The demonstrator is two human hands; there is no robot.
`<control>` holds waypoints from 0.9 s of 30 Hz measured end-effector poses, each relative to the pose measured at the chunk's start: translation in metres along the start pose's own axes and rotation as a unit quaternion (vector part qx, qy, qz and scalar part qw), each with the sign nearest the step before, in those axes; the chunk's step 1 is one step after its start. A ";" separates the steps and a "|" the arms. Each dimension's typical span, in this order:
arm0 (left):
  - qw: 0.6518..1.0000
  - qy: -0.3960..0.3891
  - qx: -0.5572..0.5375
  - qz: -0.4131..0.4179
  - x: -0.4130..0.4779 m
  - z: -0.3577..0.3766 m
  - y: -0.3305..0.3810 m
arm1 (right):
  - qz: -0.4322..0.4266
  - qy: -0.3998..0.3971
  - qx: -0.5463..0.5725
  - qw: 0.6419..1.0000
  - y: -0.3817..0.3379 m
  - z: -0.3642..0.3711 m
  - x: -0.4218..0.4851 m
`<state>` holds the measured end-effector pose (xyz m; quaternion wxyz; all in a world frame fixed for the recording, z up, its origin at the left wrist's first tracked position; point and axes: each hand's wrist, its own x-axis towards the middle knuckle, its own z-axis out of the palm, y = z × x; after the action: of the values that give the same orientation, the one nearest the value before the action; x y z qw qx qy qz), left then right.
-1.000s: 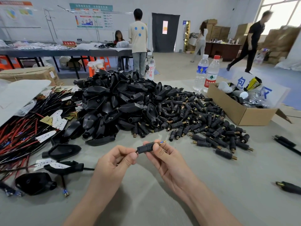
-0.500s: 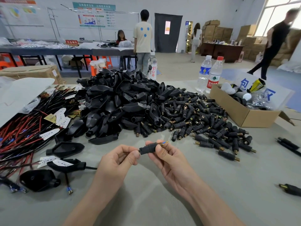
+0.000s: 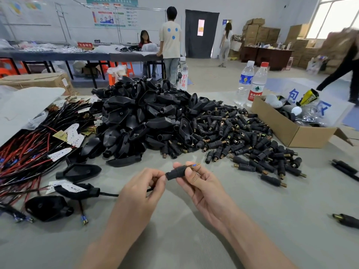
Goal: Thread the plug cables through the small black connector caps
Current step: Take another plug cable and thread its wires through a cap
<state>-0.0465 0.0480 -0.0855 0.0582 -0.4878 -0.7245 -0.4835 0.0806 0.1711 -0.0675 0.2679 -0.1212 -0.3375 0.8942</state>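
Over the grey desk (image 3: 194,239) the two hands meet, with the work between them. The left hand (image 3: 139,193) pinches the plug cable (image 3: 149,190) right at the rear mouth of the connector cap (image 3: 174,173). Most of that cable is hidden under the palm, so I cannot tell exactly where the pinch sits. The right hand (image 3: 200,183) holds the cap itself, thumb on the near side and fingers (image 3: 177,165) curled over the far side. A blue and brass terminal (image 3: 194,165) shows just past the right fingertips, so the thread looks nearly through. To finish it well, I judge the right fingers should hold the cap steady and in line with the cable. The left should feed in short pushes close to the mouth (a long grip would let the thin lead buckle). A gentle pull on the terminal from the front would help, without twisting the cap.

The spare caps (image 3: 242,136) lie loose in a heap straight beyond the fingers, in no container. Beyond and to the right of the right fingers, well apart from them, an open cardboard box (image 3: 281,129) sits on the desk. It holds white bulbs (image 3: 274,102), a yellow and black packet (image 3: 308,97) and crumpled clear plastic; the rest is too jumbled to name. Just left of the box, two clear bottles (image 3: 243,82) stand upright and capped; how full they are I cannot read.
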 end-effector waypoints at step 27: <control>0.983 -0.003 -0.151 -0.107 0.000 0.005 0.001 | 0.004 -0.017 0.026 1.000 -0.001 -0.009 0.006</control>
<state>-0.0441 0.0519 -0.0871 -0.0701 -0.4121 -0.6915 -0.5892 0.0800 0.1797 -0.0736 0.2621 -0.1004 -0.3183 0.9055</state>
